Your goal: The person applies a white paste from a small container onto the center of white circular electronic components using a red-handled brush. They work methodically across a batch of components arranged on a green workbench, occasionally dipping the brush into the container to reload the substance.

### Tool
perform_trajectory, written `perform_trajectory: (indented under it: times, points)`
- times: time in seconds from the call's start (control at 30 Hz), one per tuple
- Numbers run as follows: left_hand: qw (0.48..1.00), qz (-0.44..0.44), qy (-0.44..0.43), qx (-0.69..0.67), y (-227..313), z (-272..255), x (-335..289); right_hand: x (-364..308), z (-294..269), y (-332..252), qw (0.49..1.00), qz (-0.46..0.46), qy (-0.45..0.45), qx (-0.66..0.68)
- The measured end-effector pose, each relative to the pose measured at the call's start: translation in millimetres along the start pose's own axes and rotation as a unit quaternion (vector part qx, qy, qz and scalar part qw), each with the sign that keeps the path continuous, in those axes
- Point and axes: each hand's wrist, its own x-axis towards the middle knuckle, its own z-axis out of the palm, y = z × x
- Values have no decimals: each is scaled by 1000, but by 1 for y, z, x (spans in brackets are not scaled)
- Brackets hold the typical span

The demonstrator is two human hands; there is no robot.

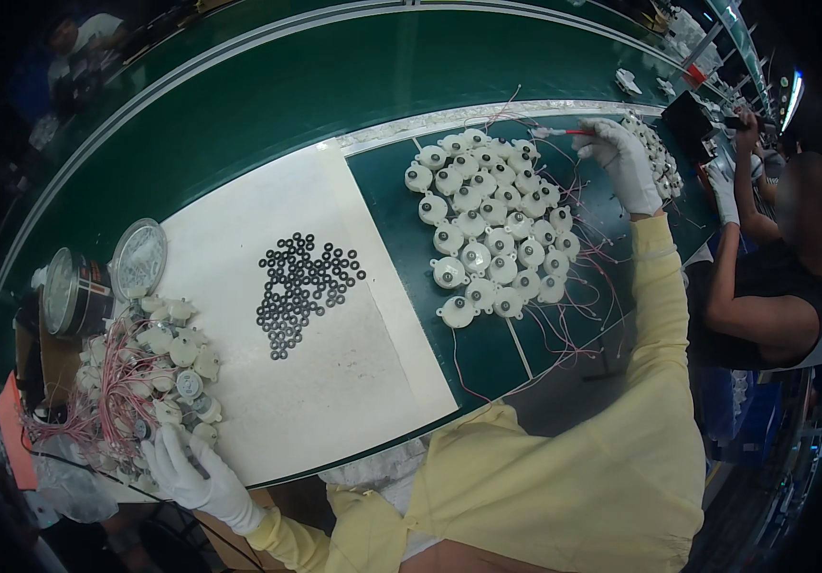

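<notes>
My right hand (618, 164), in a white glove, pinches a thin red stick-like tool (578, 132) with a pale end pointing left; its exact kind is too small to make out. Below and left of it, several round cream-coloured small motors (500, 241) stand in rows, each with a dark ring on top and thin red and white wires trailing off. My left hand (196, 477), also gloved, is at the near edge of a heaped pile of similar motors (181, 351) with tangled wires. Its fingers are stretched out and apart, holding nothing visible.
Many small black rings (306, 286) lie on a white sheet (373, 353) in the middle. A metal tin (76, 291) and a round lid (139, 258) stand behind the left pile. More small parts (654, 158) lie far right, near a co-worker (764, 286). A green surface (306, 72) runs behind.
</notes>
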Motion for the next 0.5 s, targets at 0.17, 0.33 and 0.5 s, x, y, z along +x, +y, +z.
perform_trajectory:
  times: [0.17,0.33,0.5]
  points:
    - [1000,11,5,6,-2,0,-1,-5,38,-17,1000,3,-12,-7]
    - [1000,21,-4,17,-3,1,-2,-3,29,-9,996,-21,27,-86]
    - [1000,22,-12,8,-7,0,-2,-18,27,-5,976,-25,4,-218]
